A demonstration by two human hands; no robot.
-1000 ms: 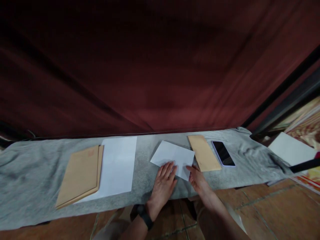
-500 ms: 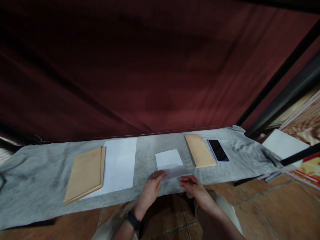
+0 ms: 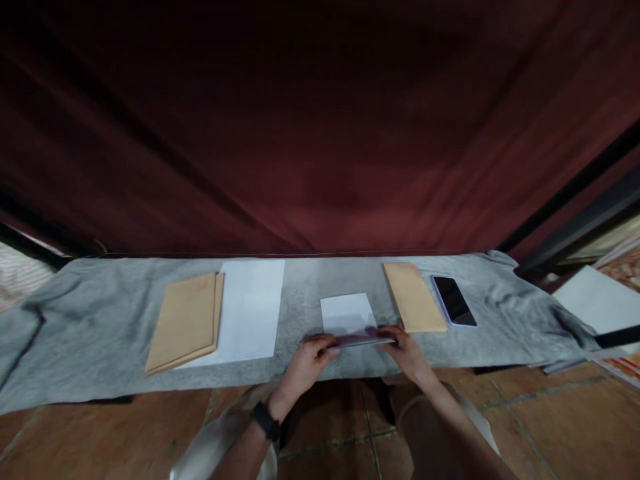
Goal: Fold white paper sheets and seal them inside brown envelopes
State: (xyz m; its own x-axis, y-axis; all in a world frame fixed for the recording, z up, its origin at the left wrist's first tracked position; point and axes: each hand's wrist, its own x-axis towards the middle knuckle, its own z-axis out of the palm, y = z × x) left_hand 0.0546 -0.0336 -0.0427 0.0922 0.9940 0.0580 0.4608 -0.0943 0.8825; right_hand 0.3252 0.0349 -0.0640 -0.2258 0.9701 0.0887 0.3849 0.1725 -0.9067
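A white sheet of paper (image 3: pixel 349 312) lies on the grey cloth with its far part flat. At its near end a narrow paper edge (image 3: pixel 363 341) stands raised, seen almost edge-on; whether it is one piece with the flat part I cannot tell. My left hand (image 3: pixel 313 357) pinches the left end of this edge, thumb toward me. The right end is held between the thumb and fingers of my right hand (image 3: pixel 404 350). A brown envelope (image 3: pixel 415 298) lies just beyond my right hand.
A phone (image 3: pixel 454 301) lies right of that envelope. On the left, several brown envelopes (image 3: pixel 187 317) overlap larger white paper (image 3: pixel 255 307). The grey cloth (image 3: pixel 100 320) covers a narrow surface, backed by a dark red curtain (image 3: pixel 320 167). Black bars (image 3: pixel 575 187) stand at right.
My right hand has closed on the paper's right end, where its fingers were looser. The raised paper has tipped up from a slanted flap to nearly edge-on. The view has shifted slightly.
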